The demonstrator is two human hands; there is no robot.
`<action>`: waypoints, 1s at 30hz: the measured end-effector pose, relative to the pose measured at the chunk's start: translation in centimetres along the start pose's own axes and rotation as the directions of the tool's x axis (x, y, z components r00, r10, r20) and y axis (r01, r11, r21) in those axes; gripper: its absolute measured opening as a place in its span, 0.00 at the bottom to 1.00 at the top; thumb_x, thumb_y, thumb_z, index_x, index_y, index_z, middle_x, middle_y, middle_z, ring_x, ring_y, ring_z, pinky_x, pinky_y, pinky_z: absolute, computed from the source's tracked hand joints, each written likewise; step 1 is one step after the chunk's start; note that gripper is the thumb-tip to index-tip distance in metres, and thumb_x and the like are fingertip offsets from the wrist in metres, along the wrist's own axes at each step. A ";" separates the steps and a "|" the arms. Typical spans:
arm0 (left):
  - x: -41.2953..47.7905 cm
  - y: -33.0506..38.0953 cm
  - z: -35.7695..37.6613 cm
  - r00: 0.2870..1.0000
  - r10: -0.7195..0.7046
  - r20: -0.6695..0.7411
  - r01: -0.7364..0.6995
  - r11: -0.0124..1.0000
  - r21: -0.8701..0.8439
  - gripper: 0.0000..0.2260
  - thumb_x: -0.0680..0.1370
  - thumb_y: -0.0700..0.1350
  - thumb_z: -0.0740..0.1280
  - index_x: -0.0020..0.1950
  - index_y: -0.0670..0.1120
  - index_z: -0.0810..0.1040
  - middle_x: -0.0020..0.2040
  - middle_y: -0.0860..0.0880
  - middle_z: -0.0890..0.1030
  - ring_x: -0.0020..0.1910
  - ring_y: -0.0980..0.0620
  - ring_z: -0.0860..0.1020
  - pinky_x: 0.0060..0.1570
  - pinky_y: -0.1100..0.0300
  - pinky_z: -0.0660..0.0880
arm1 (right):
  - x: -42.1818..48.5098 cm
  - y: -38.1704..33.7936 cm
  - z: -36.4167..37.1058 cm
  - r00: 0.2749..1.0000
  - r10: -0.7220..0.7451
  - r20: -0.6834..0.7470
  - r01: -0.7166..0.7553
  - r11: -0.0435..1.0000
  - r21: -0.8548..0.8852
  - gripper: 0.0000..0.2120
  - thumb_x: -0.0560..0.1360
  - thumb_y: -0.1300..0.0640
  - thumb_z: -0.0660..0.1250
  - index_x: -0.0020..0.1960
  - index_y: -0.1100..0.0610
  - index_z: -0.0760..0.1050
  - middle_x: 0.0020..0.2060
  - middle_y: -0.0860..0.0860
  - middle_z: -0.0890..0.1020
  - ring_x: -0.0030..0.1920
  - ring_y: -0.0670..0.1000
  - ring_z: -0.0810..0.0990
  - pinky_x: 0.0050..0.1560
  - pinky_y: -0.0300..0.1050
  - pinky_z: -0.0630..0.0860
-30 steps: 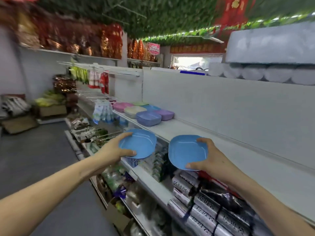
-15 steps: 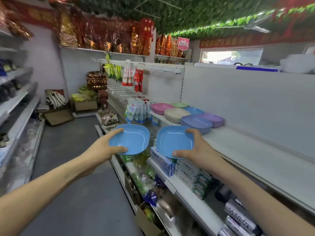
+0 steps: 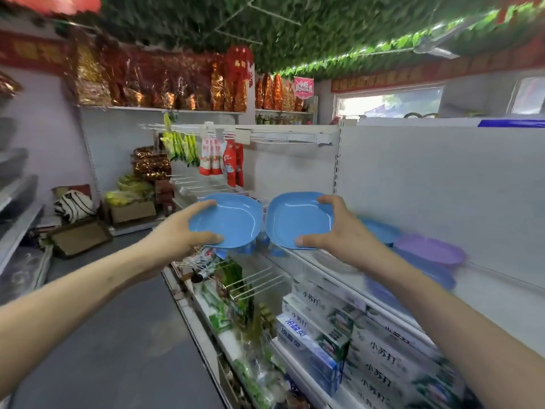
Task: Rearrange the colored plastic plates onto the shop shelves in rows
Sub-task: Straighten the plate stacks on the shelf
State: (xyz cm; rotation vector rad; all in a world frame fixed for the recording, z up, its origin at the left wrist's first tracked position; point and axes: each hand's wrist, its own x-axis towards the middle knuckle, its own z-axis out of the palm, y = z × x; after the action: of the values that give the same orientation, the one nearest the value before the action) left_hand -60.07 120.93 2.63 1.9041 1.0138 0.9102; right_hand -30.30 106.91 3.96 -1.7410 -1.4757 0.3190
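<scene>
I hold two light blue square plastic plates side by side at chest height. My left hand [image 3: 180,234] grips the left blue plate [image 3: 233,219] by its near-left rim, thumb underneath. My right hand [image 3: 339,231] grips the right blue plate [image 3: 295,219] by its right rim. Both plates hover over the left end of the white shop shelf [image 3: 501,293]. Behind my right hand, a blue plate [image 3: 380,230], a purple plate [image 3: 430,249] and a darker violet plate [image 3: 439,274] lie on that shelf, partly hidden by my arm and blurred.
Below the white shelf run lower shelves with boxed goods [image 3: 318,340] and wire hooks [image 3: 253,281]. A white back panel [image 3: 442,184] rises behind the shelf. Hanging packets [image 3: 221,160] fill the rail ahead. The grey aisle floor [image 3: 118,335] lies to my left, with cartons [image 3: 132,211] at its end.
I walked along the aisle toward the stacked plates; the view swung left and up. Both hands rose and drew the two blue plates close together, now beside the shelf's plates.
</scene>
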 end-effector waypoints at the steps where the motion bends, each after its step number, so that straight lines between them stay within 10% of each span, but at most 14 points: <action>1: 1.7 -0.3 0.3 1.000 0.009 0.016 -0.008 1.000 -0.021 0.31 0.74 0.48 0.79 0.72 0.66 0.72 0.61 0.51 0.76 0.37 0.50 0.72 0.39 0.55 0.73 | 1.0 0.3 0.0 1.000 0.013 -0.013 -0.013 1.000 -0.005 0.44 0.68 0.43 0.81 0.76 0.44 0.59 0.66 0.44 0.71 0.61 0.50 0.73 0.54 0.47 0.73; 10: 15.6 -1.8 7.8 0.952 0.169 0.256 -0.149 0.984 -0.097 0.32 0.74 0.47 0.78 0.75 0.62 0.71 0.70 0.55 0.72 0.62 0.55 0.75 0.56 0.54 0.76 | 6.2 4.6 -2.7 0.964 0.212 -0.163 -0.224 0.973 -0.063 0.42 0.69 0.44 0.80 0.75 0.42 0.59 0.66 0.41 0.70 0.62 0.49 0.74 0.56 0.48 0.73; 16: 24.0 -0.4 12.3 0.875 0.281 0.395 -0.242 0.959 -0.146 0.33 0.74 0.43 0.78 0.76 0.58 0.71 0.67 0.55 0.73 0.59 0.56 0.76 0.45 0.73 0.73 | 8.3 6.9 -4.2 0.881 0.341 -0.328 -0.382 0.922 -0.069 0.42 0.67 0.44 0.81 0.73 0.42 0.61 0.64 0.40 0.71 0.57 0.50 0.78 0.46 0.49 0.79; 23: 31.4 -0.3 15.2 0.808 0.340 0.482 -0.266 0.939 -0.216 0.33 0.74 0.45 0.78 0.76 0.58 0.71 0.68 0.53 0.72 0.61 0.51 0.74 0.46 0.63 0.72 | 9.5 9.2 -6.1 0.748 0.448 -0.490 -0.554 0.828 -0.089 0.46 0.66 0.45 0.82 0.76 0.48 0.62 0.66 0.45 0.73 0.63 0.50 0.75 0.62 0.48 0.74; 30: 34.9 -2.1 15.8 0.771 0.362 0.525 -0.279 0.932 -0.233 0.32 0.72 0.48 0.79 0.74 0.60 0.72 0.68 0.52 0.73 0.60 0.50 0.75 0.50 0.58 0.73 | 10.6 11.4 -5.7 0.658 0.561 -0.503 -0.700 0.702 -0.132 0.44 0.68 0.45 0.81 0.76 0.50 0.62 0.63 0.49 0.76 0.59 0.51 0.76 0.56 0.46 0.72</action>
State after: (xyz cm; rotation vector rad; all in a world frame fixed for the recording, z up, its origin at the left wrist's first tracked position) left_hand -32.53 147.62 1.77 2.0738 0.2612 0.5179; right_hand -15.59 114.43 2.69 -2.3889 -0.5556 0.0334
